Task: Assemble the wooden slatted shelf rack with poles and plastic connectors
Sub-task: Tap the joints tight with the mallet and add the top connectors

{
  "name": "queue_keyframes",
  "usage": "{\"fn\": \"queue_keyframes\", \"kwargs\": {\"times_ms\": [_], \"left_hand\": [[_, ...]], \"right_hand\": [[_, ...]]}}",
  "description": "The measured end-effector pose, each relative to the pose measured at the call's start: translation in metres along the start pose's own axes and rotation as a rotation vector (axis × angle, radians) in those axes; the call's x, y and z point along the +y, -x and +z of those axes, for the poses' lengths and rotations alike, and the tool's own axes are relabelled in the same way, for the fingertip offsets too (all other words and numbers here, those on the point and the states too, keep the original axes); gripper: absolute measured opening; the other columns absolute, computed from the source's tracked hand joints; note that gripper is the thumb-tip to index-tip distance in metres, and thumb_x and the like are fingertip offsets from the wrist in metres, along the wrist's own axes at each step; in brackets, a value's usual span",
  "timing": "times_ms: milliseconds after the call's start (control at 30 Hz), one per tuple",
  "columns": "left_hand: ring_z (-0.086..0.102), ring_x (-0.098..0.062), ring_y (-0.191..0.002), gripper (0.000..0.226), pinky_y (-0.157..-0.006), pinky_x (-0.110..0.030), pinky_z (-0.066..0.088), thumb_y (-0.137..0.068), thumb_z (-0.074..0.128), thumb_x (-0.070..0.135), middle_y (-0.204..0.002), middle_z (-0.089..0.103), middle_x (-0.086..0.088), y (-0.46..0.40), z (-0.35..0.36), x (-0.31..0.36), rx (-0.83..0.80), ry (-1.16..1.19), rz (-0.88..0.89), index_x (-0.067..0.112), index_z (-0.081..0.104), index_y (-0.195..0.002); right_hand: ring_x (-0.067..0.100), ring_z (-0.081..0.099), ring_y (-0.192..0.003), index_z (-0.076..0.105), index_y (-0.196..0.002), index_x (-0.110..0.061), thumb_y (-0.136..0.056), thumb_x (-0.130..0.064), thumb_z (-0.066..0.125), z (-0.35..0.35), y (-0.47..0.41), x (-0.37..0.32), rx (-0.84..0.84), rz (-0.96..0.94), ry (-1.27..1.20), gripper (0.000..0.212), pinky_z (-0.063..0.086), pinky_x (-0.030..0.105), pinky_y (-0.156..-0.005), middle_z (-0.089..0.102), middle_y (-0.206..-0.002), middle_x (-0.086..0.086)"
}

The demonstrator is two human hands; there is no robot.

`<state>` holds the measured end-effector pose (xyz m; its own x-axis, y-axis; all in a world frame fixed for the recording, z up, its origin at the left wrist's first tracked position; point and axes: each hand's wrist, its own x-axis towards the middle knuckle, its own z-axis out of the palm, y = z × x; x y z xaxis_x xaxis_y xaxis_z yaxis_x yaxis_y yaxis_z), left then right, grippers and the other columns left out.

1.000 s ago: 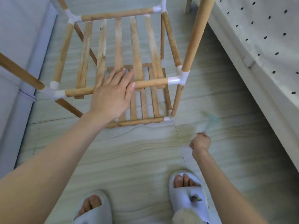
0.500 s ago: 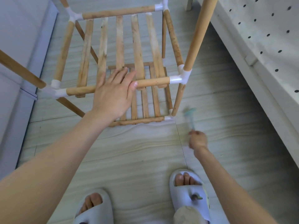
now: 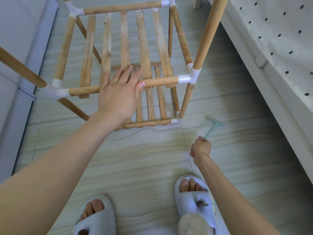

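Swinging back out to the right, the small green hammer (image 3: 213,126) now tilts away from the rack's near corner, blurred, its handle gripped in the closed right hand (image 3: 200,147) low over the floor. Left hand (image 3: 119,94) lies flat, fingers spread loosely, pressing on the front pole (image 3: 160,81) of the upper shelf, as before.

That rack (image 3: 125,48) stands on the floor straight ahead of the person: two tiers of pale, worn slats framed by round wooden poles, joined at the corners by white plastic connectors (image 3: 190,76). A longer upright pole (image 3: 210,31) rises from the front right connector; another slants out at the front left.

Underfoot is pale, wood-grain tile (image 3: 135,158). A grey wall (image 3: 20,39) runs close on the left, and a white board dotted with holes (image 3: 279,39) leans near on the right. Two feet in pale slippers (image 3: 194,199) stand just behind. Open floor lies between the rack and the feet.
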<state>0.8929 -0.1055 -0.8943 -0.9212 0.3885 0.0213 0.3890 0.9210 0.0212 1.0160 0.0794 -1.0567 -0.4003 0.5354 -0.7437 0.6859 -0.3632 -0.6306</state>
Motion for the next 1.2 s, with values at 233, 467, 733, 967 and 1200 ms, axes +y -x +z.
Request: {"fn": "queue_keyframes", "kwargs": {"times_ms": [233, 467, 733, 967, 1200], "left_hand": [[0.014, -0.018, -0.145, 0.052, -0.117, -0.043, 0.004, -0.1, 0.012, 0.039, -0.157, 0.02, 0.001, 0.003, 0.003, -0.005, 0.055, 0.049, 0.061, 0.024, 0.016, -0.15], [0.04, -0.022, -0.132, 0.041, -0.11, -0.041, 0.03, -0.094, 0.035, 0.011, -0.139, 0.049, -0.009, 0.052, 0.006, -0.053, 0.29, 0.293, 0.199, 0.006, 0.048, -0.133], [0.041, -0.024, -0.124, 0.057, -0.101, -0.037, 0.039, -0.089, 0.051, -0.001, -0.143, 0.033, -0.008, 0.082, 0.028, -0.12, 0.272, 0.852, -0.697, 0.009, 0.028, -0.14], [0.04, 0.01, -0.12, 0.046, -0.109, -0.03, 0.032, -0.094, 0.051, 0.006, -0.134, 0.045, 0.011, 0.058, 0.006, -0.112, 0.33, 1.021, -0.29, 0.017, 0.036, -0.136], [0.052, -0.027, -0.116, 0.024, -0.11, -0.032, 0.02, -0.094, 0.049, 0.02, -0.122, 0.059, -0.009, 0.033, -0.006, -0.091, 0.159, 0.451, 0.129, 0.005, 0.055, -0.112]], "right_hand": [[0.009, 0.022, -0.034, 0.046, -0.083, -0.01, -0.102, -0.016, 0.027, -0.003, 0.008, -0.016, -0.085, 0.024, -0.076, 0.027, 0.016, 0.016, -0.03, 0.027, -0.052, -0.002], [0.019, 0.05, -0.065, 0.041, -0.078, -0.009, -0.104, -0.021, 0.025, -0.003, 0.04, -0.035, -0.119, -0.105, -0.388, 0.032, 0.046, 0.027, -0.059, 0.047, -0.077, 0.009], [0.006, 0.054, -0.079, 0.048, -0.087, -0.018, -0.101, -0.022, 0.026, 0.028, 0.08, -0.112, -0.154, -0.417, -0.358, 0.027, 0.043, 0.039, -0.097, 0.05, -0.081, 0.001], [0.006, 0.04, -0.062, 0.034, -0.072, -0.02, -0.102, -0.014, 0.027, 0.045, 0.059, -0.151, -0.131, -0.458, -0.287, 0.031, 0.035, 0.017, -0.057, 0.032, -0.07, -0.003], [0.024, 0.049, -0.121, 0.04, -0.099, -0.01, -0.103, -0.019, 0.024, 0.052, 0.06, -0.182, -0.376, -0.352, -0.618, 0.018, 0.036, 0.043, -0.109, 0.051, -0.128, 0.016]]}}
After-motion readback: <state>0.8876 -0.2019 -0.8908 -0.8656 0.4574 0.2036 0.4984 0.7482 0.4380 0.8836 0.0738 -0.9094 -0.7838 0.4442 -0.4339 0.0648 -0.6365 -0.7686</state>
